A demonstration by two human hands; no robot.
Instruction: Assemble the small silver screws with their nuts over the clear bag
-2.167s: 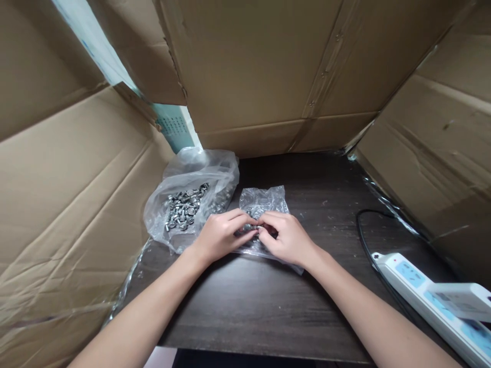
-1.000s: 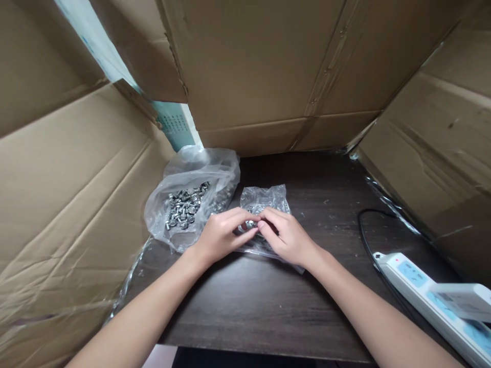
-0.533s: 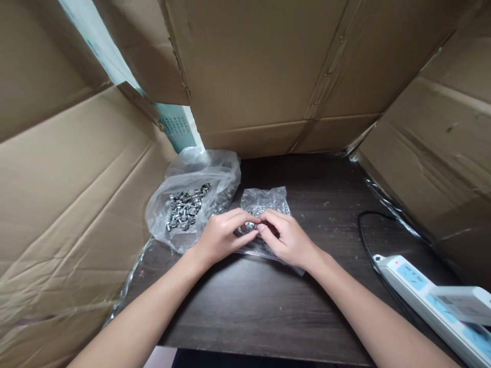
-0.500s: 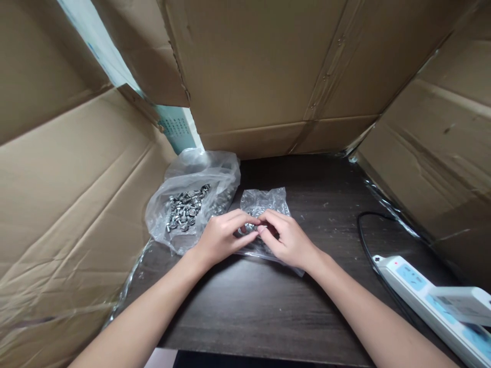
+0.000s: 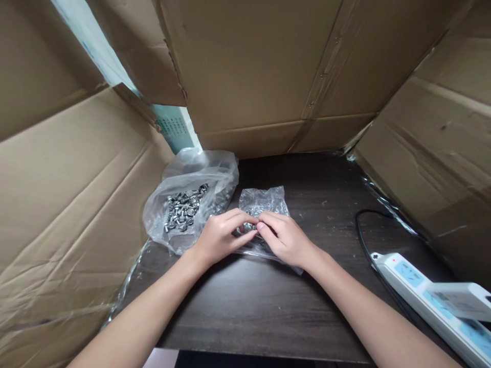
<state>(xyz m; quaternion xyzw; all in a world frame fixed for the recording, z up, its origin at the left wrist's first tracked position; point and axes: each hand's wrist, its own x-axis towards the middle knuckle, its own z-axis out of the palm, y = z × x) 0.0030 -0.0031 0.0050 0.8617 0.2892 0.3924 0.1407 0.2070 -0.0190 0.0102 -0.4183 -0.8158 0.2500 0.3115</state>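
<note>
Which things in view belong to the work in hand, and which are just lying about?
Part of the work, it seems:
left hand and right hand, fingertips close together
small clear bag, beneath them, contents unclear
large clear bag, beside them
metal bolts, inside the large clear bag

Apparently just lying about:
power strip
white adapter, on the strip
black cable

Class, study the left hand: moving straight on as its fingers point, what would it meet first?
Most likely the right hand: its fingertips lie directly ahead, though depth leaves actual contact unclear.
</note>
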